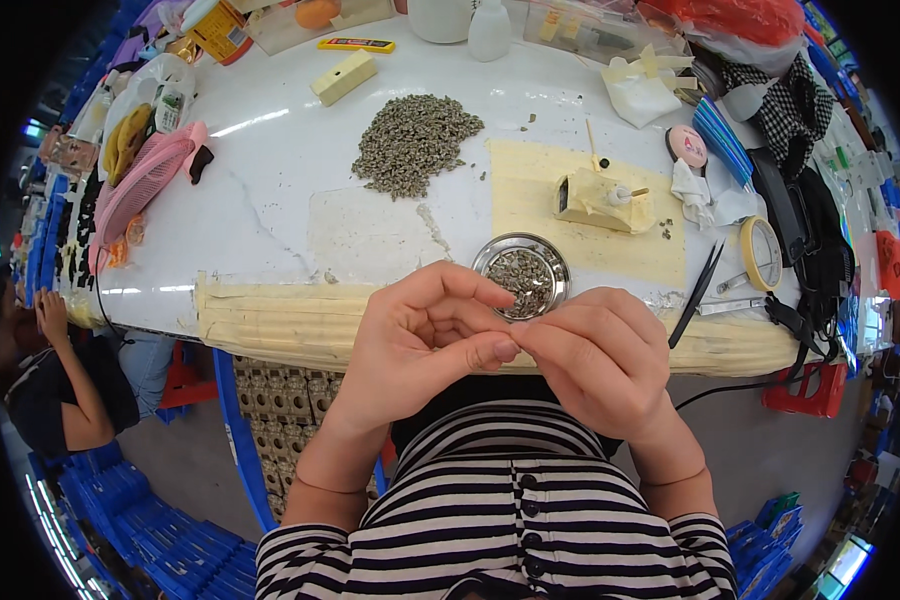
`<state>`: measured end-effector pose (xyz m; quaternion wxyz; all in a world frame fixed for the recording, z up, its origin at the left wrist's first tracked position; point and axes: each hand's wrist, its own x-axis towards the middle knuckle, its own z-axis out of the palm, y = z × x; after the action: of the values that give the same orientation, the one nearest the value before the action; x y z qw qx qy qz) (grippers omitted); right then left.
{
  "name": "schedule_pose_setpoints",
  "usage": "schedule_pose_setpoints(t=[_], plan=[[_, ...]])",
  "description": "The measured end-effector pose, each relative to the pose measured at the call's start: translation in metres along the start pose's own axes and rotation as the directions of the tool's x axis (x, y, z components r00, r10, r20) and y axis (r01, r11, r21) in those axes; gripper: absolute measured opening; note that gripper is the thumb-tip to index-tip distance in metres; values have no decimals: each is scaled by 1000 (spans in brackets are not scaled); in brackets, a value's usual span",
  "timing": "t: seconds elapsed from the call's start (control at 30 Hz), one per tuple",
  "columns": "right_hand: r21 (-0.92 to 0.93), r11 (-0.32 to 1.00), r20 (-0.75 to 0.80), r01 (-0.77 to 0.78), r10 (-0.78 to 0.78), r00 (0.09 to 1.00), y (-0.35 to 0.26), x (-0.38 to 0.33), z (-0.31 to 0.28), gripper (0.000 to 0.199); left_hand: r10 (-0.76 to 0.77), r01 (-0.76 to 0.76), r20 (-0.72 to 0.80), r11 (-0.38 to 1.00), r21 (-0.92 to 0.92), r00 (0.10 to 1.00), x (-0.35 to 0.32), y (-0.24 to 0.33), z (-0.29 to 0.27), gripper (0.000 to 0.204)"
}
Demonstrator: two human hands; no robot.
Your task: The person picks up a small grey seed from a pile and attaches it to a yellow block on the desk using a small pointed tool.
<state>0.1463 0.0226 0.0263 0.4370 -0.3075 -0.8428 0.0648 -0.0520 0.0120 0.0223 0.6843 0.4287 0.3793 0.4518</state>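
My left hand (422, 335) and my right hand (600, 355) meet in front of me at the table's near edge, fingertips pinched together. Whatever lies between the fingertips is too small or hidden to name. Just beyond them stands a round metal dish (560, 262) holding small grey metal-looking pieces (526, 280); my fingers cover part of its near rim. Farther back on the white table is a big pile of similar small grey pieces (410, 145).
Right of the dish, a tape-wrapped block (595, 200) sits on a yellowish sheet (530, 170). Black tweezers (698, 295) and a tape roll (762, 254) lie at the right. A pink mesh fan (150, 180) is at the left. Another person's arm (75, 380) shows at far left.
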Motion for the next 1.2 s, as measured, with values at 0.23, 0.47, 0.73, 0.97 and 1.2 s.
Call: schedule_pose_setpoints(t=[0.23,0.47,0.73,0.97,1.2], plan=[[-20,999,-24,28,-28,999,-3,3,3,41,-65,69,40,992,-109,997,2,-2,-7,11],[-2,998,24,-65,65,998,-9,6,9,53,19,-1,96,982,-189,995,5,-10,-22,12],[26,991,115,-134,130,985,-5,2,7,57,121,-119,-56,992,38,991,-1,-5,-17,7],[-61,990,120,-128,135,984,-4,-1,14,60,242,-218,-168,964,153,956,1,-7,-9,12],[-103,988,152,-119,134,979,-7,-4,24,56,377,-262,-145,827,497,915,0,-7,-12,12]])
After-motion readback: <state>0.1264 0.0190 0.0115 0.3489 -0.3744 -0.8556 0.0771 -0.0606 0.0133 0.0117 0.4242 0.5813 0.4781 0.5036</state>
